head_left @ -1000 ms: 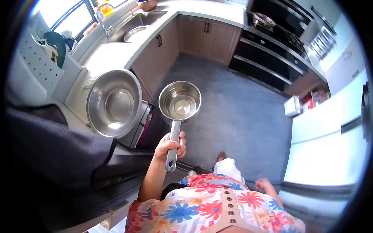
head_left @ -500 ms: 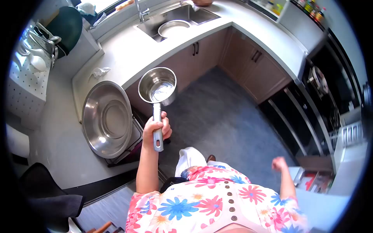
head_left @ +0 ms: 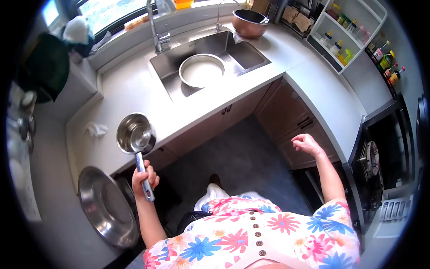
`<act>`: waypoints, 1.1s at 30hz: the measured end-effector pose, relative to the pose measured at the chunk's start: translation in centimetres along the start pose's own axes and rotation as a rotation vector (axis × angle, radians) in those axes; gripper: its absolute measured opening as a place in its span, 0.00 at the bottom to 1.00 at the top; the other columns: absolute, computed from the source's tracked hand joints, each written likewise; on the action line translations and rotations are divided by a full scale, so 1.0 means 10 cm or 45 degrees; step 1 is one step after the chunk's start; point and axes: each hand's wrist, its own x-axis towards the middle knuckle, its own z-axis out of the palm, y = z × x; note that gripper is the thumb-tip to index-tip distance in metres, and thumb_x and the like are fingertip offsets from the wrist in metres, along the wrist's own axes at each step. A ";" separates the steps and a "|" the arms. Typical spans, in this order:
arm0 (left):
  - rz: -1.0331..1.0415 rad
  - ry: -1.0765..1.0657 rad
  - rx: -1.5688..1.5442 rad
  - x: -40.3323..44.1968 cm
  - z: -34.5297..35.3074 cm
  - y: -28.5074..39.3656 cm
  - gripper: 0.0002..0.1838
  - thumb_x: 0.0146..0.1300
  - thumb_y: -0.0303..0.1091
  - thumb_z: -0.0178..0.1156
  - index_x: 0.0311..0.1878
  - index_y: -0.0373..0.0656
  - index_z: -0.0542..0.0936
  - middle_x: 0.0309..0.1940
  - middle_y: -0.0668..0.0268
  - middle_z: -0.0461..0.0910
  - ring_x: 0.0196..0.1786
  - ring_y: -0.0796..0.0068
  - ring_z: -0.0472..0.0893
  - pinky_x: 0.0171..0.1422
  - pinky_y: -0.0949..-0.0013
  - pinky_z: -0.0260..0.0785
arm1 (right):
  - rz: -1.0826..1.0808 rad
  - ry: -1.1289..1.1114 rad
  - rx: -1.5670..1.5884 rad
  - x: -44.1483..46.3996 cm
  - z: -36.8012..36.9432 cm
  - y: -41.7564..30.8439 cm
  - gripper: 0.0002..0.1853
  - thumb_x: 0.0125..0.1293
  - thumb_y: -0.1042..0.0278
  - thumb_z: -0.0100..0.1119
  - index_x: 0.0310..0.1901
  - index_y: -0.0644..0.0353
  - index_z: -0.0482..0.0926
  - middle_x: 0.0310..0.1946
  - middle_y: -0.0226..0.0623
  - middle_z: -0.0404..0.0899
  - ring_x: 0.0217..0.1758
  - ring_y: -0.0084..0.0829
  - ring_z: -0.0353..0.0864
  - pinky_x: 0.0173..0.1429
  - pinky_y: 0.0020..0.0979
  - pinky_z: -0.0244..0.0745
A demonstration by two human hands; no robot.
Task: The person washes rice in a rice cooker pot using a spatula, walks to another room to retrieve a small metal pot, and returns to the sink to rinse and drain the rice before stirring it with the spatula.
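My left hand [head_left: 145, 178] is wrapped round the grey handle of a stainless-steel water dipper [head_left: 135, 133]. Its round cup is held up in front of the counter's edge, and light glints inside; I cannot tell whether it has water in it. Off to the right, my right hand [head_left: 307, 144] hangs in the air above the floor, fingers loosely curled in, with nothing seen in them. Ahead, a round metal basin [head_left: 202, 84] with a pale inside sits in the sink [head_left: 168, 85]. A large steel bowl [head_left: 107, 208] stands at the lower left.
A faucet [head_left: 157, 33] rises behind the sink. On the counter [head_left: 121, 96] lies a crumpled white cloth or tissue [head_left: 96, 129]. A copper-coloured pot [head_left: 249, 28] stands right of the sink. Bottles line a white shelf [head_left: 347, 33]. Dark appliances [head_left: 385, 152] are at the right.
My view has turned toward the sink, which now appears nearer. The dipper stays in my left hand. My right arm has come up and forward.
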 end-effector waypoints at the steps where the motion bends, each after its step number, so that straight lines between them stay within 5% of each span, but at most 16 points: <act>1: 0.020 0.041 -0.009 0.11 -0.02 0.01 0.15 0.54 0.28 0.52 0.45 0.38 0.64 0.15 0.64 0.67 0.14 0.76 0.65 0.18 0.73 0.58 | 0.023 -0.001 0.038 0.13 -0.11 -0.04 0.12 0.60 0.66 0.54 0.42 0.62 0.79 0.28 0.30 0.79 0.26 0.18 0.76 0.31 0.21 0.71; 6: 0.124 0.161 -0.002 0.47 -0.20 0.01 0.16 0.54 0.28 0.51 0.46 0.37 0.64 0.15 0.64 0.67 0.13 0.76 0.65 0.16 0.73 0.58 | -0.052 0.028 0.089 0.95 -0.75 -0.43 0.12 0.61 0.64 0.55 0.41 0.62 0.78 0.28 0.29 0.79 0.26 0.17 0.76 0.27 0.19 0.68; 16: 0.121 0.450 0.223 0.75 -0.20 -0.02 0.18 0.52 0.30 0.54 0.46 0.36 0.65 0.16 0.62 0.69 0.15 0.75 0.68 0.17 0.72 0.61 | -0.952 0.229 -0.259 3.44 -2.23 -2.48 0.13 0.60 0.64 0.55 0.39 0.63 0.80 0.27 0.33 0.80 0.31 0.22 0.78 0.34 0.25 0.72; 20: -0.164 1.139 1.006 0.62 0.00 0.22 0.20 0.51 0.31 0.62 0.46 0.35 0.70 0.21 0.63 0.75 0.20 0.73 0.75 0.22 0.73 0.65 | -1.162 0.472 -0.670 4.46 -2.62 -3.25 0.14 0.57 0.64 0.53 0.42 0.59 0.80 0.36 0.40 0.81 0.42 0.36 0.80 0.48 0.32 0.73; 22: -0.382 1.691 1.260 0.84 0.46 0.31 0.16 0.52 0.30 0.63 0.43 0.36 0.73 0.23 0.65 0.75 0.23 0.78 0.74 0.28 0.78 0.66 | -1.145 0.505 -1.137 4.88 -2.65 -3.42 0.16 0.55 0.61 0.55 0.44 0.55 0.80 0.41 0.39 0.80 0.48 0.39 0.77 0.54 0.37 0.70; 24: -0.254 1.987 1.887 1.01 0.55 0.29 0.17 0.54 0.32 0.62 0.45 0.37 0.73 0.25 0.67 0.74 0.25 0.82 0.72 0.27 0.79 0.63 | -1.003 0.332 -1.412 5.17 -2.68 -3.54 0.16 0.54 0.60 0.57 0.44 0.53 0.80 0.42 0.38 0.80 0.49 0.39 0.76 0.53 0.37 0.71; 27: 0.107 1.810 1.730 1.77 0.96 0.14 0.17 0.56 0.31 0.61 0.47 0.37 0.73 0.28 0.70 0.74 0.27 0.83 0.71 0.27 0.80 0.61 | -0.941 0.060 -1.556 5.51 -2.66 -3.58 0.12 0.50 0.65 0.58 0.38 0.52 0.81 0.37 0.38 0.81 0.46 0.41 0.78 0.49 0.39 0.73; 29: 0.069 1.579 1.716 2.40 1.13 -0.11 0.16 0.57 0.34 0.60 0.48 0.40 0.74 0.31 0.72 0.73 0.27 0.86 0.70 0.23 0.83 0.57 | -0.919 -0.064 -1.632 5.67 -2.61 -3.61 0.10 0.48 0.72 0.54 0.32 0.55 0.82 0.33 0.41 0.82 0.42 0.42 0.80 0.46 0.39 0.74; 33: -0.065 1.132 1.873 3.89 1.65 -0.52 0.12 0.56 0.26 0.59 0.45 0.34 0.76 0.33 0.68 0.77 0.38 0.80 0.75 0.45 0.76 0.68 | -0.975 0.012 -1.716 5.96 -2.58 -3.57 0.11 0.49 0.76 0.51 0.33 0.60 0.82 0.35 0.46 0.81 0.43 0.43 0.80 0.46 0.38 0.75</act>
